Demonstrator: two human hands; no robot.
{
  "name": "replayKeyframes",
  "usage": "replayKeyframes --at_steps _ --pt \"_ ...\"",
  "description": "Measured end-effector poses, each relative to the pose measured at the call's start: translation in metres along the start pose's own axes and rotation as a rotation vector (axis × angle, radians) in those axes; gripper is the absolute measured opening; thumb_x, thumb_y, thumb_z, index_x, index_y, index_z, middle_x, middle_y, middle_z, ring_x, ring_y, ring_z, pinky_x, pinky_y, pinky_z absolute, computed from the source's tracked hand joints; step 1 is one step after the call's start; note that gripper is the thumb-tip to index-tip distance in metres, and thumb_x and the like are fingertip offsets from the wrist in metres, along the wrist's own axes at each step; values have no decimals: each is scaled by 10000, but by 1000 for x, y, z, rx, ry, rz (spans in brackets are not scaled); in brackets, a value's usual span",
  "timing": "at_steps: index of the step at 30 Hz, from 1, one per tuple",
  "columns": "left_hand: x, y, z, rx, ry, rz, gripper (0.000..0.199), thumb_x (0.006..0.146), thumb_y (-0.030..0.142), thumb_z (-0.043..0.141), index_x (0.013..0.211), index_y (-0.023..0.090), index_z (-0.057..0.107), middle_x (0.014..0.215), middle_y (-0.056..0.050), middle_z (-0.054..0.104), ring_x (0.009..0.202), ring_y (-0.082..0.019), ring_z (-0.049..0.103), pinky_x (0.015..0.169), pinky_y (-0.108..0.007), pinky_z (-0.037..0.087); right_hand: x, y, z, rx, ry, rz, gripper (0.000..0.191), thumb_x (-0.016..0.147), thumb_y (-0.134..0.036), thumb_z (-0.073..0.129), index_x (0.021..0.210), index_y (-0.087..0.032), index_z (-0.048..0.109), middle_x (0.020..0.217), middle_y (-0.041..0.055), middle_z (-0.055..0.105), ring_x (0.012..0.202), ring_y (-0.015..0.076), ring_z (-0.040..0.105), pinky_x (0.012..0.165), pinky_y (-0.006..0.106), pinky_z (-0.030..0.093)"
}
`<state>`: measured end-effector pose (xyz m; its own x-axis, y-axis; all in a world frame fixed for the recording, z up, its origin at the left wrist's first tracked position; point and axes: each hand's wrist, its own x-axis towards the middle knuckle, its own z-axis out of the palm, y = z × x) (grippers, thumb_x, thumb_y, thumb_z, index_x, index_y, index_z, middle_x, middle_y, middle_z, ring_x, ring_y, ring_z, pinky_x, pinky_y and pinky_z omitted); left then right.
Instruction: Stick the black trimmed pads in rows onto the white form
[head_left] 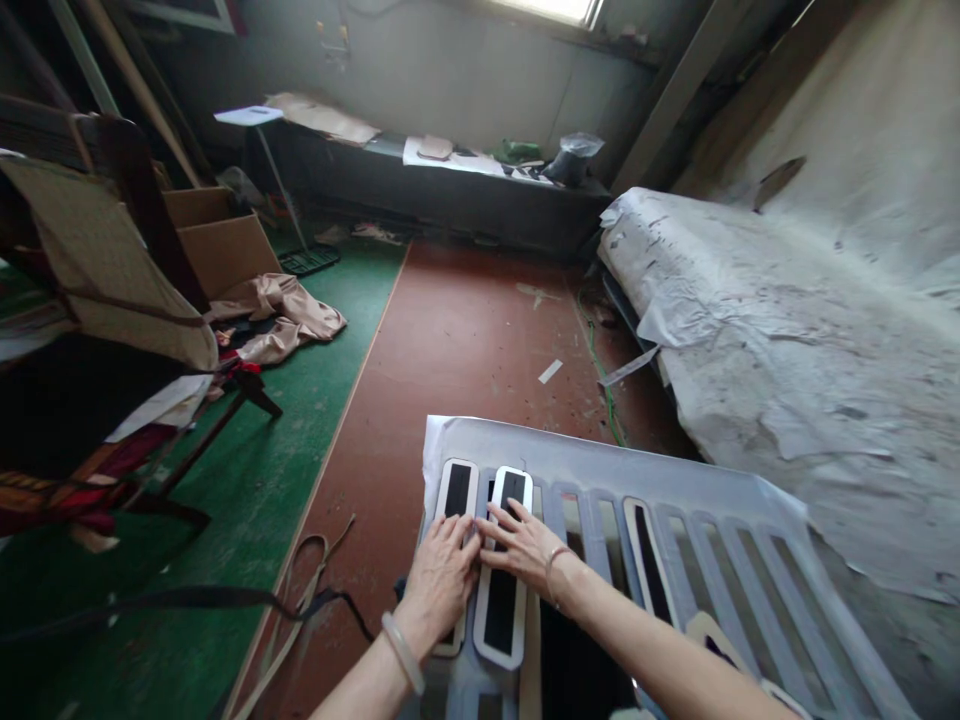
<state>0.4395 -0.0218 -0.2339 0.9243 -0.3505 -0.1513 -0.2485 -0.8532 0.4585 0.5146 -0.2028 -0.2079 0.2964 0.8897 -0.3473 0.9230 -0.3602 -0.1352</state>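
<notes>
My left hand (442,568) lies over a long white rounded frame with a dark centre (460,482), its fingers stretched out on the frame's surface. With fingers spread flat, my right hand (529,548) rests across a second white-edged frame with a dark strip (501,622). The fingertips of both hands meet between the two frames. Both frames lie on a grey slotted board (592,500) with rows of long openings. Further right on the board is another pale-edged dark strip (649,560). Dark material (581,660) shows under my right forearm.
A chair (120,390) stands at left on the green floor, near a cardboard box (225,250) and crumpled satiny cloth (285,315). At right is a bench under a stained white cover (787,370). A low ledge (450,190) with items runs along the back wall.
</notes>
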Motion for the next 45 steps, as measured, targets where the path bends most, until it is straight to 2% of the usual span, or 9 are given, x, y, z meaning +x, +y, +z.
replayKeyframes --at_steps 3,6,9,13,19,26,33,38,45 --pt "-3 -2 3 -24 36 -11 516 851 320 580 1348 309 441 1425 -51 443 1296 -274 378 1110 -491 230 -22 -25 24 59 147 271 612 796 -37 476 1351 -292 436 1491 117 356 1357 313 338 1036 539 401" --pt "-5 -2 5 -36 44 -15 490 859 299 564 1334 338 454 1430 -50 430 1295 -274 377 1096 -498 238 -24 -57 52 193 414 759 639 704 14 396 1324 -124 468 1407 171 456 1313 270 414 1042 442 430" --pt "-5 -3 6 -40 42 -12 496 862 232 530 1327 386 459 1432 -39 422 1297 -271 380 1088 -504 233 -2 -77 68 308 607 1134 501 765 -107 378 1243 -20 500 1335 227 504 1230 304 496 991 444 466" --pt "-4 -5 6 -37 36 -6 536 860 184 479 1359 371 426 1435 -30 434 1295 -253 391 1094 -491 221 33 -81 70 322 681 1361 565 845 -395 396 1282 -41 449 1314 288 490 1090 414 553 844 571 474" --pt "1 -6 -8 -46 54 14 430 861 203 444 1287 226 502 1369 -43 516 1219 -226 455 1081 -398 268 44 -86 68 235 669 1335 660 820 -353 414 1366 2 304 1294 334 469 1065 461 515 766 570 446" --pt "2 -5 -23 -36 27 32 433 855 187 445 1282 238 499 1351 -26 531 1189 -209 469 1069 -372 277 47 -93 79 206 740 1296 652 867 -355 417 1374 28 271 1290 336 457 1057 423 501 884 537 414" --pt "1 -9 -20 -65 27 40 498 848 192 451 1344 240 448 1367 -30 523 1194 -217 472 1068 -379 265 49 -95 85 192 897 1263 682 881 -414 431 1407 -31 225 1320 304 428 1055 397 477 876 535 414" --pt "2 -12 -16 -91 28 36 611 810 187 501 1401 274 372 1383 -8 506 1221 -214 450 1078 -385 243 47 -102 90 219 907 1243 652 886 -392 432 1399 -39 242 1327 296 408 1117 390 440 908 535 400" --pt "2 -15 -13 -90 13 39 539 877 219 447 1405 294 365 1392 -9 500 1232 -212 439 1070 -395 232 55 -96 95 279 883 1257 674 896 -460 404 1398 -30 270 1364 291 393 1157 396 416 917 534 404"
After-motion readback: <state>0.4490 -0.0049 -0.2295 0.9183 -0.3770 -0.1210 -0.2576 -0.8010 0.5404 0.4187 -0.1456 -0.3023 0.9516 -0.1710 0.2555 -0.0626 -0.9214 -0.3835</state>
